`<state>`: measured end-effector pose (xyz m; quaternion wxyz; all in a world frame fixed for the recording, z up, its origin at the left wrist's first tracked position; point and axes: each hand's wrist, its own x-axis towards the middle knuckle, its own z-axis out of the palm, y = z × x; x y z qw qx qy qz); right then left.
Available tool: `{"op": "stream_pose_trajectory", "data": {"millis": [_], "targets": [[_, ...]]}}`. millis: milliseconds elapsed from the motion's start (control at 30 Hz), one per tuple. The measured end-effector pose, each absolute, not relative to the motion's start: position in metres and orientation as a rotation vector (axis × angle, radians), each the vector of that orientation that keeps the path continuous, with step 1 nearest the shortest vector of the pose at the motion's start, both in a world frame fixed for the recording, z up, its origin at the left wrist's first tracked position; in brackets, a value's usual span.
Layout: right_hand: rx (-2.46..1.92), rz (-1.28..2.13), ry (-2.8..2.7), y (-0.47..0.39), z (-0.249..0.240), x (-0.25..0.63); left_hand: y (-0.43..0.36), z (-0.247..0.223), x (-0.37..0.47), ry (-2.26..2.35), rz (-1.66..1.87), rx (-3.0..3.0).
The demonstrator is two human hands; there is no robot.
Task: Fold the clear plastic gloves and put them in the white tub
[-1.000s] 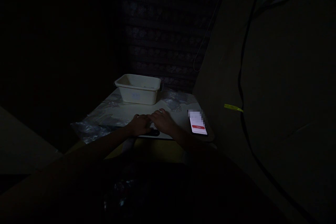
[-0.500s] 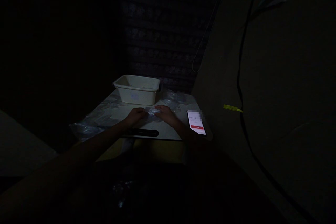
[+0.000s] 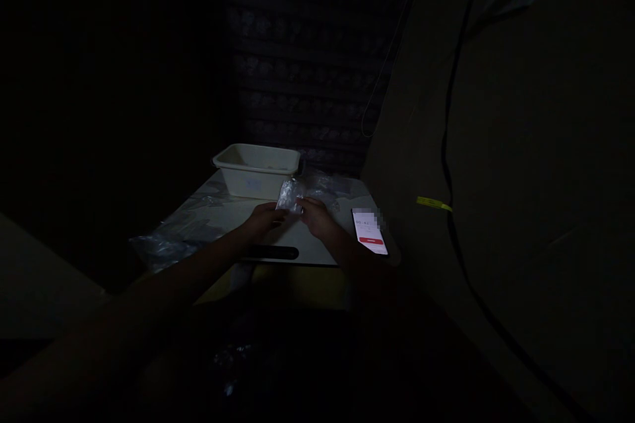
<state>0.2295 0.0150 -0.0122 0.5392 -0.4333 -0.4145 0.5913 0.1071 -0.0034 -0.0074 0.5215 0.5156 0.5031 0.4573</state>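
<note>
A shiny clear plastic packet (image 3: 290, 195) is held up between my two hands, just in front of the cream tub (image 3: 255, 183). My left hand (image 3: 265, 219) grips its lower left part with closed fingers. My right hand (image 3: 314, 215) pinches its right side. What lies inside the packet is too dark to make out. Both hands are above the white table (image 3: 310, 248).
A lit phone (image 3: 370, 231) lies at the table's right edge. Clear plastic bags (image 3: 166, 248) lie at the left edge, and more plastic (image 3: 327, 184) is behind my right hand. A dark cable (image 3: 448, 145) hangs along the right wall.
The plastic packet has been raised and tilted upright; before, it lay flatter and lower between my hands. My fingers have shifted on it.
</note>
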Motion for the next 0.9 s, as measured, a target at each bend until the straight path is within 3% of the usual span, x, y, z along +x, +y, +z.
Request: {"op": "stream_pose_trajectory", "data": {"millis": [300,467,900], "targets": [[-1.012,1.190,-1.191,0.016,-0.018,0.247,0.037,0.023,0.066,1.750,1.036,2.457],[-1.090,1.035,-1.344,0.016,-0.021,0.259,0.056,0.029,0.052,2.125,0.703,2.605],[-1.075,0.574,-1.858,0.031,0.038,0.253,0.016,0.015,0.037,1.998,0.406,3.024]]}}
